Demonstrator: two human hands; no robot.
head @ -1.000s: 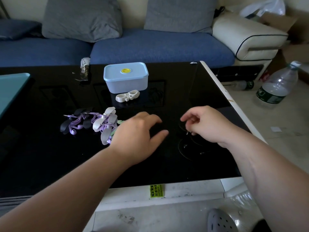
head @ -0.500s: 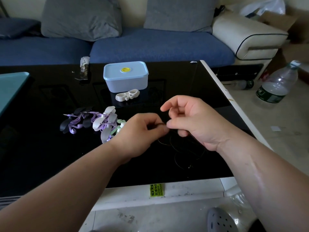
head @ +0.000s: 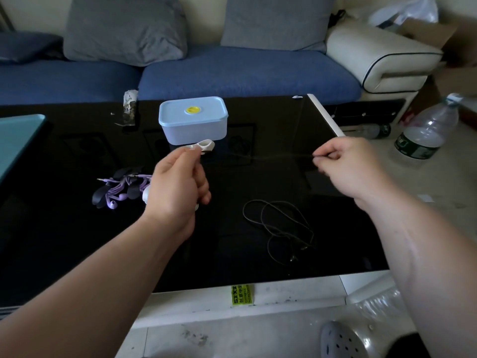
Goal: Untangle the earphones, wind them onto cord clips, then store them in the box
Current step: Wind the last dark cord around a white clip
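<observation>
A black earphone cord point(head: 284, 156) is stretched taut above the black glass table point(head: 77, 241) between my two hands. My left hand point(head: 178, 184) pinches one end near the box, and my right hand point(head: 348, 166) pinches it at the right. The remaining black cord point(head: 278, 223) lies in loose loops on the table below my right hand. A white cord clip point(head: 206, 145) lies just beyond my left fingertips, in front of the closed light-blue box point(head: 193, 125). Purple earphones with several clips point(head: 118, 188) are piled left of my left hand, partly hidden by it.
A teal tray point(head: 18, 140) sits at the table's left edge and a crumpled wrapper point(head: 129, 107) at the back. A blue sofa point(head: 232, 76) runs behind the table. A water bottle point(head: 426, 130) stands on the floor to the right.
My hands met over the black cord, took hold of it, then rose and pulled apart, drawing a length taut. The left hand moved up toward the box, the right hand up and to the right.
</observation>
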